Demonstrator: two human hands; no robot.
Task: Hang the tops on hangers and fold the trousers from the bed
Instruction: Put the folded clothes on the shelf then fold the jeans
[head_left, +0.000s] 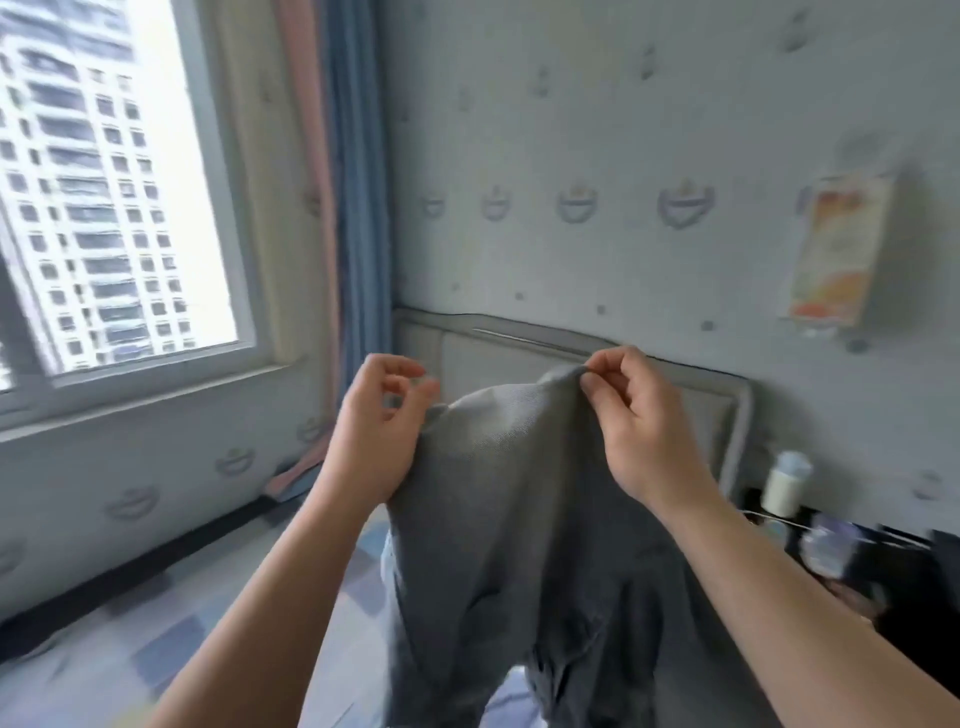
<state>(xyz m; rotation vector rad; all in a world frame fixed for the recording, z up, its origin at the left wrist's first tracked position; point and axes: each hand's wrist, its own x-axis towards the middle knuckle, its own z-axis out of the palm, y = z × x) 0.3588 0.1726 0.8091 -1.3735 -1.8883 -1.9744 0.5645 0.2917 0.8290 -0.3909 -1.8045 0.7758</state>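
A grey garment (509, 499), seemingly trousers, hangs in front of me above the bed (171, 654). My right hand (641, 426) pinches its top edge between thumb and forefinger. My left hand (379, 431) is at the garment's upper left corner with curled fingers; the cloth runs behind its palm, and whether its fingertips pinch the edge is hard to tell. The lower part of the garment falls in two folds between my forearms. No hanger is in view.
The bed has a pale blue checked cover, with a padded grey headboard (727, 410) against the wall. A window (104, 182) and blue curtain (358, 208) are at the left. A dark bedside table (893, 566) at the right carries a white bottle (784, 483) and small items.
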